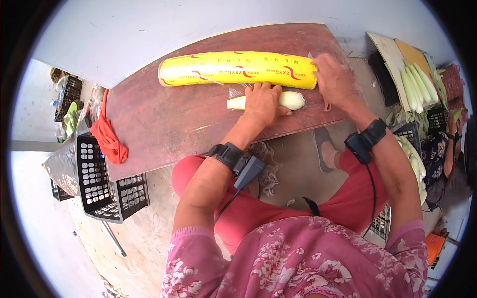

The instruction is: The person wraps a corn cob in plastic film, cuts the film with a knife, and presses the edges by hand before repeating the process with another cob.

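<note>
A large yellow roll of printed wrap [233, 68] lies across the reddish-brown table [164, 124]. In front of it rests a pale, peeled, elongated vegetable [292, 100], with clear film around part of it. My left hand [263, 103] is closed over the vegetable's middle, fingertips close to the roll's front side. My right hand [334, 79] is at the roll's right end, fingers bent together; what they pinch there, if anything, is too small to make out.
A red cloth [110, 141] hangs over the table's left edge beside black crates [97, 174]. Several pale vegetables [420, 87] lie on boards at the right. Another person's arm [450, 149] shows at the far right. My knees are below the front edge.
</note>
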The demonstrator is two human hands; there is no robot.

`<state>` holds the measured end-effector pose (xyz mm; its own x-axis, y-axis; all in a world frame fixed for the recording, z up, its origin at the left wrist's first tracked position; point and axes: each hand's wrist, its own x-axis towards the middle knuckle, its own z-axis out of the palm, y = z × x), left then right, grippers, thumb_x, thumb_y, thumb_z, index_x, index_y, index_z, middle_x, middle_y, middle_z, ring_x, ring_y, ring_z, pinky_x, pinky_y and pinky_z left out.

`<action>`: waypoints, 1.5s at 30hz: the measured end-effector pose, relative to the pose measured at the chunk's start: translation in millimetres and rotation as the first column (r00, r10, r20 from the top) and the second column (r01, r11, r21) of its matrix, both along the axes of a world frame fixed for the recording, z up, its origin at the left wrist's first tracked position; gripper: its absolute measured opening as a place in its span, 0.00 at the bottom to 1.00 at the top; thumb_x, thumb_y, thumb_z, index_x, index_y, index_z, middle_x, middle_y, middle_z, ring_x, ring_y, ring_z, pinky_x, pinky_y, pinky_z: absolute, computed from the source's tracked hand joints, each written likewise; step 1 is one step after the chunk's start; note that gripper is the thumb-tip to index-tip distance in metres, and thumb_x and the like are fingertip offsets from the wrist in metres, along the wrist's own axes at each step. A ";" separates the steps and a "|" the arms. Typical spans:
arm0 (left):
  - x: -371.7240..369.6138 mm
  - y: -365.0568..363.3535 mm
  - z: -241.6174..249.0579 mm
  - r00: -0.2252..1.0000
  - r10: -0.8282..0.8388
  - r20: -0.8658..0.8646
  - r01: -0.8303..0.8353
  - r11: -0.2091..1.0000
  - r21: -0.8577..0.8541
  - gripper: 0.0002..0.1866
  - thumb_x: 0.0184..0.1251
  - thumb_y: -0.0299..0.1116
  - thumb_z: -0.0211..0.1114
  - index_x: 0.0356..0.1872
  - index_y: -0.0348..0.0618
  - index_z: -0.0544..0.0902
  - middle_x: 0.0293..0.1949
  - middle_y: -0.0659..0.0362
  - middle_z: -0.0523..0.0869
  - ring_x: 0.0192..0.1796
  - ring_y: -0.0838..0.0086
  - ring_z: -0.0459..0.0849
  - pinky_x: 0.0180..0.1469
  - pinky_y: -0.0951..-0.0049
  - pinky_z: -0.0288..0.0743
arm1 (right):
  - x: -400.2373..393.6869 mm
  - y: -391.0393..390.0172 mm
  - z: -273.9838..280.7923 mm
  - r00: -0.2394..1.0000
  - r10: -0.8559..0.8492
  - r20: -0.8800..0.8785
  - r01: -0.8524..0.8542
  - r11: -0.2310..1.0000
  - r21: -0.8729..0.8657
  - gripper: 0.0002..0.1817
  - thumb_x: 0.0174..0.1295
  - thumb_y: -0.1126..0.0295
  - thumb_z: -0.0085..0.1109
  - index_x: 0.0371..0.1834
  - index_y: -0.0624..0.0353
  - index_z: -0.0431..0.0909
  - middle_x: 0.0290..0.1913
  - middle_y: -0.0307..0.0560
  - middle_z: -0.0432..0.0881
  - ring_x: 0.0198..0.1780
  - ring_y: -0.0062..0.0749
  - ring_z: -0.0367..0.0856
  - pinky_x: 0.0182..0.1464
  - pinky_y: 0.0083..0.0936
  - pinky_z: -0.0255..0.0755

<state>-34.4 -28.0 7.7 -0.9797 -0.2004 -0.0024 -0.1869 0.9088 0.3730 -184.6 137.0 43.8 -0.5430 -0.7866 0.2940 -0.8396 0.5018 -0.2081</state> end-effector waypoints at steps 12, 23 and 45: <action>-0.9 2.0 4.7 0.999 0.007 0.034 -0.007 1.000 0.003 0.31 0.46 0.54 0.75 0.50 0.48 0.82 0.49 0.51 0.81 0.57 0.56 0.75 0.58 0.57 0.63 | 11.4 34.0 -33.4 0.946 -0.248 0.207 0.209 0.959 0.191 0.16 0.60 0.65 0.63 0.37 0.68 0.69 0.26 0.60 0.81 0.28 0.43 0.85 0.32 0.38 0.74; -1.3 2.5 1.8 0.999 0.021 0.030 -0.021 1.000 0.003 0.29 0.47 0.55 0.74 0.49 0.51 0.83 0.49 0.55 0.82 0.57 0.61 0.74 0.57 0.59 0.63 | -42.6 56.6 -3.3 0.446 -0.264 0.855 0.555 0.831 -0.033 0.09 0.59 0.71 0.61 0.39 0.59 0.72 0.25 0.36 0.76 0.20 0.17 0.74 0.19 0.15 0.62; 1.8 2.7 5.3 0.998 0.041 0.043 -0.044 0.996 0.077 0.27 0.48 0.51 0.75 0.50 0.52 0.84 0.53 0.55 0.82 0.60 0.62 0.73 0.58 0.56 0.60 | 106.3 -92.7 113.2 0.890 0.451 0.064 -0.454 0.889 0.058 0.08 0.59 0.67 0.58 0.35 0.59 0.83 0.30 0.54 0.83 0.32 0.51 0.81 0.37 0.41 0.74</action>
